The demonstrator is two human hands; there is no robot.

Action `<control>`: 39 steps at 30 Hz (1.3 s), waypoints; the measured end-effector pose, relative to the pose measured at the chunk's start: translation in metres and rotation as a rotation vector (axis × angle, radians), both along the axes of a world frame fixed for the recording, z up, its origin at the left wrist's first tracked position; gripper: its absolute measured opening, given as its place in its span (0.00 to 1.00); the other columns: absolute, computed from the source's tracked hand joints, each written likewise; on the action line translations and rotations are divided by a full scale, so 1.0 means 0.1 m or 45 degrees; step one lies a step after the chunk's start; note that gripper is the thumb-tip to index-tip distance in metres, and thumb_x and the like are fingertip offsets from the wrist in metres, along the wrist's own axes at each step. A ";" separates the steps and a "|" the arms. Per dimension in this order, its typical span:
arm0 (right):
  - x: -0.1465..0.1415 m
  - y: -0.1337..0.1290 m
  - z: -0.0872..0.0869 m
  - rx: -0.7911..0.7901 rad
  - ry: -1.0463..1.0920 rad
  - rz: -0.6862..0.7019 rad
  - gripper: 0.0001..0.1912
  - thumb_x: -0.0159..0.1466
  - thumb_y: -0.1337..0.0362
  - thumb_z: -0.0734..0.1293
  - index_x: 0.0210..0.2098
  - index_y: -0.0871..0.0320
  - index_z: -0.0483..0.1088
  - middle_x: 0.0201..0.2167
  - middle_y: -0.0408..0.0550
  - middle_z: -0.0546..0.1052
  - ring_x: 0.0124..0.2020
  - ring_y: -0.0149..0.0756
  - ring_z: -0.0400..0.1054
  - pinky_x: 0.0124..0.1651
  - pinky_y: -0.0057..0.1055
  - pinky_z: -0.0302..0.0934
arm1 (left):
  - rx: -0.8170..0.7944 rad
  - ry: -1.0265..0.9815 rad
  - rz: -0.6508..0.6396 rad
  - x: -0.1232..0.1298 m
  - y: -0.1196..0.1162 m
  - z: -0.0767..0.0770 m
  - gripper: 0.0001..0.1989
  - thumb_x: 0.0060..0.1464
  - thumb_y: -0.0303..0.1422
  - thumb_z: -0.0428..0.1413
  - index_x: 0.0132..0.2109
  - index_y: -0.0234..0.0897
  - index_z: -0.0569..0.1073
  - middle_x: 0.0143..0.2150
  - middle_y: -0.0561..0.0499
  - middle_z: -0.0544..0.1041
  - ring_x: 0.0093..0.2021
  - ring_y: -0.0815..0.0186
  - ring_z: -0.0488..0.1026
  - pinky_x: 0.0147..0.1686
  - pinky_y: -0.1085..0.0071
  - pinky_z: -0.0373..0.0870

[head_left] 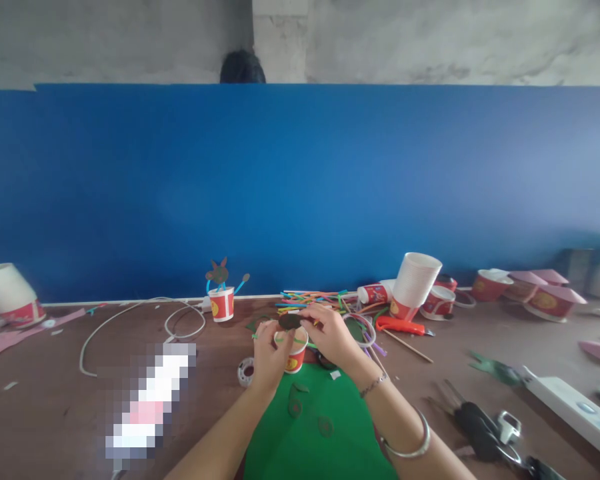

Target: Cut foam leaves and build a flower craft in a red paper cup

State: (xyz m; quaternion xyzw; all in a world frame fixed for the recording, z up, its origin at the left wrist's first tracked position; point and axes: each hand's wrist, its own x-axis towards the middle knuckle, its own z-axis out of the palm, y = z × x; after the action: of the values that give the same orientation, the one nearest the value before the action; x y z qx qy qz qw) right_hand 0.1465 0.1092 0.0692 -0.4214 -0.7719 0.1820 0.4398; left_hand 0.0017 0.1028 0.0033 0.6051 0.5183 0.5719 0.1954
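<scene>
Both hands meet over a red-and-white paper cup standing at the far edge of a green sheet. Between their fingertips is a dark oval cutout, seen nearly edge-on. My left hand is closed at its left side, and my right hand pinches its right end. Green strips show at the cup's sides, partly covered by the fingers. Small dark-centred cutouts lie on the sheet. A roll of clear tape is just left of my left hand.
A finished-looking cup figure stands at the back. Coloured sticks, stacked cups and an orange cutter lie behind and right. Keys and a white power strip are at right. A blue partition borders the table.
</scene>
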 end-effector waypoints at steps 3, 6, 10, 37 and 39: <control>-0.01 0.00 -0.01 0.000 0.001 0.002 0.12 0.56 0.72 0.61 0.35 0.59 0.74 0.34 0.50 0.77 0.37 0.37 0.69 0.41 0.32 0.62 | 0.002 -0.006 -0.007 0.00 0.00 0.01 0.13 0.50 0.40 0.54 0.36 0.36 0.74 0.35 0.49 0.73 0.38 0.61 0.69 0.36 0.69 0.64; 0.00 0.01 -0.02 0.008 -0.006 -0.003 0.12 0.56 0.72 0.61 0.35 0.58 0.74 0.34 0.50 0.77 0.37 0.37 0.69 0.41 0.32 0.62 | 0.008 -0.014 0.005 0.01 0.00 0.01 0.12 0.50 0.41 0.53 0.34 0.36 0.73 0.34 0.49 0.72 0.38 0.62 0.68 0.35 0.69 0.64; 0.00 0.01 -0.02 0.012 -0.015 -0.009 0.11 0.57 0.72 0.61 0.35 0.59 0.74 0.33 0.50 0.77 0.36 0.36 0.69 0.40 0.31 0.62 | 0.024 -0.018 0.031 0.00 0.01 -0.02 0.12 0.51 0.41 0.53 0.31 0.36 0.71 0.32 0.49 0.72 0.37 0.62 0.68 0.35 0.69 0.64; -0.08 0.02 -0.06 -0.318 0.044 -0.123 0.10 0.53 0.60 0.66 0.30 0.61 0.72 0.25 0.44 0.73 0.27 0.32 0.64 0.30 0.26 0.58 | -0.051 -0.079 -0.178 0.04 -0.02 0.05 0.13 0.50 0.41 0.54 0.27 0.36 0.71 0.33 0.48 0.71 0.38 0.61 0.68 0.40 0.66 0.63; -0.08 0.02 -0.07 -0.306 0.051 -0.125 0.10 0.53 0.60 0.67 0.29 0.61 0.73 0.25 0.44 0.73 0.28 0.33 0.64 0.31 0.27 0.58 | -0.056 -0.077 -0.188 0.04 -0.02 0.06 0.13 0.49 0.41 0.54 0.27 0.36 0.71 0.33 0.48 0.71 0.38 0.61 0.67 0.40 0.66 0.63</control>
State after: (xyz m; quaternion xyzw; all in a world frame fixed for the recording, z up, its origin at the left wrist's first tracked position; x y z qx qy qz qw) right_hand 0.1384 0.1117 0.0620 -0.5046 -0.7141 0.2598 0.4098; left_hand 0.0055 0.1003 0.0098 0.6196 0.4786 0.5625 0.2658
